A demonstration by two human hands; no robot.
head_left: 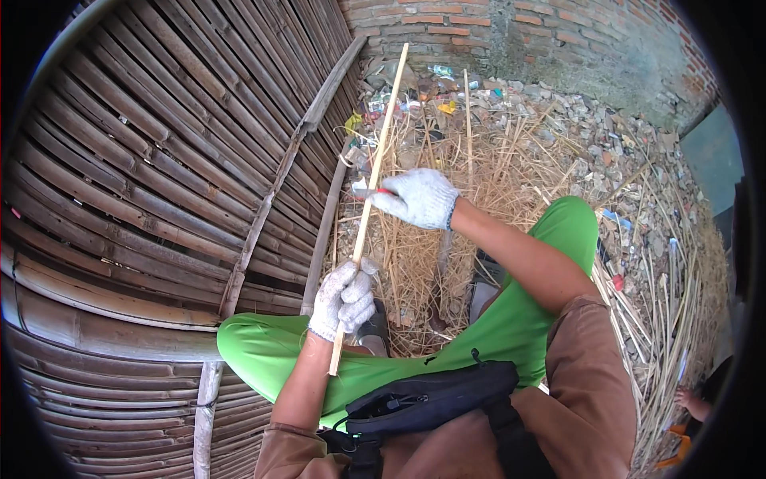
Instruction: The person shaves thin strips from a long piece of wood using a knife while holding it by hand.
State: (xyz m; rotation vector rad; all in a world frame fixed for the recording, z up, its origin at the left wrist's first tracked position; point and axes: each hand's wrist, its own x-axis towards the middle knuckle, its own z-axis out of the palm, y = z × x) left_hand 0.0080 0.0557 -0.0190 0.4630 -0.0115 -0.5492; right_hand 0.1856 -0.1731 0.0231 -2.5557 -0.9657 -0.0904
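A long pale bamboo strip [389, 116] slants up and away in front of me, its near end above my lap. My left hand [346, 300], in a white knit glove, is wrapped round its lower part. Farther up, my gloved right hand [421, 198] is closed on a small knife with a red handle [386, 191]. The blade lies across the strip, pointing left. Most of the handle is hidden inside the glove. Thin shavings [399, 275] lie on the ground below both hands.
A bamboo slat wall [167, 152] rises close on my left. A brick wall [447, 24] stands ahead. Another thin strip [468, 120] lies beyond my right hand among litter and rubble. Cut strips [630, 319] lie to my right. A person's hand [692, 403] shows at the right edge.
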